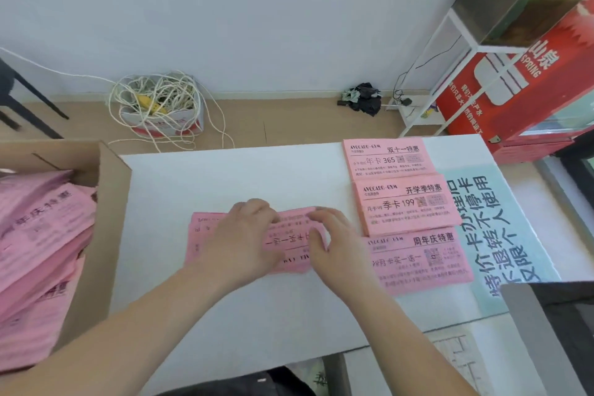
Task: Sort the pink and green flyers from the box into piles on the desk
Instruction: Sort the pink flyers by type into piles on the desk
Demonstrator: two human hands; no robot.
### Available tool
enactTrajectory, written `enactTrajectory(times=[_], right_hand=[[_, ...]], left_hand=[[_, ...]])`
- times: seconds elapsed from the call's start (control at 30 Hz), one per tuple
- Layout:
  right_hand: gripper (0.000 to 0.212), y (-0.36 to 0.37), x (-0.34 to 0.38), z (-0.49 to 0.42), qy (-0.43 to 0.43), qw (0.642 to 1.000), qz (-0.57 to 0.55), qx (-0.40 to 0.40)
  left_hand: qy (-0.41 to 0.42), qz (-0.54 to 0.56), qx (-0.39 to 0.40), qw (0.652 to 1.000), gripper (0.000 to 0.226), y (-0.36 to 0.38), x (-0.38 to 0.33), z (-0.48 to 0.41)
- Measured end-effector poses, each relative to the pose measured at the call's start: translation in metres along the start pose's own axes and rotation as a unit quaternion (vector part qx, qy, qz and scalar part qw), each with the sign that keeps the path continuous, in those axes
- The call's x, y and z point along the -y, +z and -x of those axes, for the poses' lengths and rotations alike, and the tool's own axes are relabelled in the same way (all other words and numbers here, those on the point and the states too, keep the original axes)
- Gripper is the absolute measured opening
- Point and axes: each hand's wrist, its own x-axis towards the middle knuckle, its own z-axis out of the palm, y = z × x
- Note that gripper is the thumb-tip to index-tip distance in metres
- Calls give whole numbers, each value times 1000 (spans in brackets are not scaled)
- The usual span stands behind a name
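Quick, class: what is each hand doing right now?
Left hand: rests on the loose pink paper flyers; grip cannot be told.
Right hand: pinches those flyers' right edge.
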Motion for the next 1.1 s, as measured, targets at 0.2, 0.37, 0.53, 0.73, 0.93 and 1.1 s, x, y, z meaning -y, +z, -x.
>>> enactTrajectory(times=[0.2,0.37,0.53,0.73,0.93,1.1], right_hand=[[77,31,9,7,181,982,-50,-13],[72,36,19,23,223,971,-60,-56],[62,48,43,41,273,947,-136,-101],[49,70,72,48,410,862,-297,-26],[36,58,92,20,331,903,-272,-27],[71,55,84,-6,205,963,-139,106]], left_hand=[[13,-64,47,997,101,7,45,35],[11,-78,-12,997,85,17,55,45],[-1,-116,0,993,112,7,68,41],[7,-109,-13,994,80,-12,80,26],[-22,-70,26,997,40,-9,78,53],[-16,59,105,993,33,3,61,70]])
